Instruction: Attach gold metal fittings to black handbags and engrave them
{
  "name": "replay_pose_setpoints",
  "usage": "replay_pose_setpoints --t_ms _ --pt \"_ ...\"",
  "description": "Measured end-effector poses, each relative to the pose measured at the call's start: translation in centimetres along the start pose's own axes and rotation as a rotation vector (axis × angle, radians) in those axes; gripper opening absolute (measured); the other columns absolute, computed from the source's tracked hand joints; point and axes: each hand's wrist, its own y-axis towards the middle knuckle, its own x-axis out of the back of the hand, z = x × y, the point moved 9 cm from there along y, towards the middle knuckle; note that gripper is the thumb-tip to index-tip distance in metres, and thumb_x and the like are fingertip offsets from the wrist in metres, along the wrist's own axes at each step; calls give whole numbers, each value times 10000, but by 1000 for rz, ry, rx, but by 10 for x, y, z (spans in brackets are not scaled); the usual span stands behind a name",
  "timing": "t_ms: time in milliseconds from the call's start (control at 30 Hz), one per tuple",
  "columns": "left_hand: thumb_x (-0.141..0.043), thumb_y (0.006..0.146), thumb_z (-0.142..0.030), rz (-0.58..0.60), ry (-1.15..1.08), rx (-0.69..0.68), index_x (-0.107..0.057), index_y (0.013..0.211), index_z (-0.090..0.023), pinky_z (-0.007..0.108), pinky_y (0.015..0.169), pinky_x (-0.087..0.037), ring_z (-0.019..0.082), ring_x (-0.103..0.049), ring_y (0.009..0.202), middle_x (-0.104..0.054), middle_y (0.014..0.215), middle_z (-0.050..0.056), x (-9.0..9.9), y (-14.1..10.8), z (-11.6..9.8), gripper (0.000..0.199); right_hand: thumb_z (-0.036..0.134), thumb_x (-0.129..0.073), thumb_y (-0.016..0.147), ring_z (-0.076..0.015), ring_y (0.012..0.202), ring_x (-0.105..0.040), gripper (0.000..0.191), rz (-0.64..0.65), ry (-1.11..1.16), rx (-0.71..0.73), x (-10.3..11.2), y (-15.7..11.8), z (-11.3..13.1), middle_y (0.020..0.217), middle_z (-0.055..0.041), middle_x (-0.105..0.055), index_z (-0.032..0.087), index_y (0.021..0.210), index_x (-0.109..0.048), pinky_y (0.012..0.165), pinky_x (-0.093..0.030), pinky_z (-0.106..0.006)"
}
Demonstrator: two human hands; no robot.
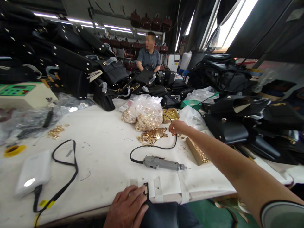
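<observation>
Currently, step in hand: the right hand reaches out to the small metal parts, while the left hand steadies the black piece (judged from their positions).
Left hand: fingers close together, laid over the black piece; fingertips at its narrow tab. Underside hidden, so grip cannot be told.
Right hand: fingers bent and drawn together, low over the parts; anything pinched between them cannot be made out.
Black piece: at the near edge of the tabletop; smooth, dark, leather-like, with a pale inset on the tab.
Next move, demands: picking up one part would probably call for a fine fingertip pinch, with the black piece kept from sliding.
Gold plates: loose, overlapping heap; flat, hard, shiny, mostly oblong.
Clear bags: thin, wrinkled plastic, bulging with metal parts, just behind the heap.
Long carton: stiff, narrow, brown, holding small gold parts; beside the right forearm.
Electric screwdriver: grey, cylindrical, lying between the hands, thin bit pointing right, black cable attached.
Backdrop: black handbags in piles; a person across from them.
</observation>
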Motion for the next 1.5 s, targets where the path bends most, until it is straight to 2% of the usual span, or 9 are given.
replay_pose_setpoints --t_ms 300,567,733,867,1033,1133,1200,1333,1500 --pt "-636 914 -181 6 -17 14 -706 1111 -266 326 875 -532 216 -655 1126 -736 1266 -16 0 -1 -1 225 367 -639 1003 -232 1108 -658 295 53 -120 -16 -8 2 0 1288 -97 -651 188 1237 -657 948 -575 -442" --pt "-638 926 -178 10 -59 76 -714 1107 -274 348 876 -548 222 -661 1119 -744 1241 -5 3 2 -2 218 365 -645 999 -238 1124 -654 314 69 -128 -40 -5 0 7 1305 -101 -642 191 1261 -647 957 -571 -451" --pt "-624 932 -151 -18 -109 129 -707 1085 -270 382 869 -540 238 -660 1105 -753 1215 -3 7 4 -4 210 364 -650 997 -235 1107 -661 311 73 -65 -57 -1 6 8 1284 -98 -651 184 1250 -650 945 -576 -447" --pt "-622 941 -163 -38 -164 164 -706 1071 -270 383 858 -528 241 -658 1092 -758 1198 -2 9 6 -3 188 359 -671 979 -226 1059 -681 265 -3 84 -52 4 -1 5 1190 -85 -701 165 1158 -693 938 -571 -433" --pt "-646 932 -150 -16 -182 170 -701 1089 -275 394 873 -517 242 -643 1110 -749 1223 -16 7 5 -3 208 220 -664 903 -189 873 -721 255 -128 397 17 17 -35 7 938 -34 -781 171 1141 -743 775 -547 -265" --pt "-666 929 -157 -7 -191 180 -706 1082 -272 402 869 -507 248 -635 1103 -749 1227 -15 6 4 -2 197 294 -598 948 -167 819 -724 291 -125 577 84 20 -70 24 951 -64 -791 160 1170 -729 684 -541 -236" --pt "-682 926 -166 4 -200 191 -711 1079 -269 409 872 -498 253 -628 1106 -748 1231 -12 4 4 -2 186 370 -605 947 -170 811 -723 315 -91 770 140 16 -99 45 977 -90 -790 152 1133 -736 662 -540 -240" --pt "-693 937 -215 56 -205 228 -722 1076 -253 428 893 -481 265 -612 1129 -744 1246 0 0 3 -2 146 465 -728 852 -173 765 -693 327 -6 1233 176 -9 -158 98 876 -76 -764 155 953 -749 642 -514 -258" --pt "-661 974 -305 149 -184 234 -737 1091 -256 439 900 -471 269 -598 1163 -732 1273 11 -6 3 -4 148 471 -768 806 -175 723 -662 315 60 1360 75 -65 -198 153 797 -44 -735 181 928 -761 602 -487 -274"
